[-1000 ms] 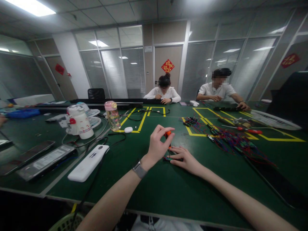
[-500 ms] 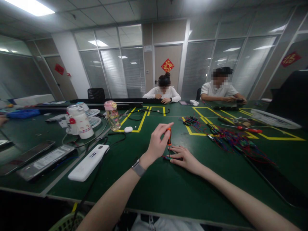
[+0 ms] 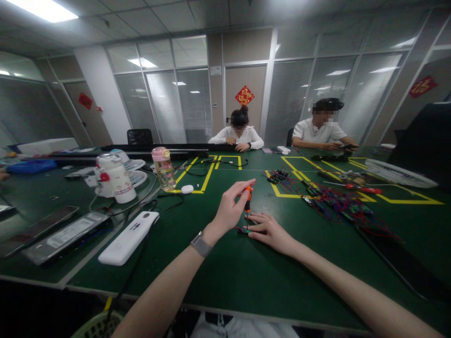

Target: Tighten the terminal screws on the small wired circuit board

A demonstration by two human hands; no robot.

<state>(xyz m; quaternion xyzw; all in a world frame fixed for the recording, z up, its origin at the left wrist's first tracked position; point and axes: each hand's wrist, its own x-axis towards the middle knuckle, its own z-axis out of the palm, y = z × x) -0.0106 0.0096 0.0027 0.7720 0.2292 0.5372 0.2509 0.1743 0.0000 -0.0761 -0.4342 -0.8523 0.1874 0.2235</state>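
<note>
The left hand [image 3: 230, 209] pinches the orange handle of a small screwdriver [image 3: 248, 199] between thumb and fingers, a narrow grip holding it upright, tip down on a little circuit board [image 3: 244, 230]. The right hand [image 3: 269, 231] lies flat on the green tabletop [image 3: 225, 277], fingers pressing the board in place (no closed grip, just steadying). Board and tool sit near the middle of the tabletop, closer to the near edge than the far one.

To do this well, the driver probably wants to stay vertical with light downward pressure, while the right fingers keep the board from turning.

Toward the left edge lie a white power strip [image 3: 127, 237], flat dark devices [image 3: 63, 237], a white jug [image 3: 115, 178] and a pink-capped bottle [image 3: 164, 169]. Toward the right edge lies a tangle of red and blue wired boards [image 3: 338, 204] beside yellow tape outlines. Two other people sit at the far edge, hands busy with their own work.

The screw, the driver tip and the board's details are too small to make out; the right fingers cover part of the board. Both forearms are cut off at the bottom.
</note>
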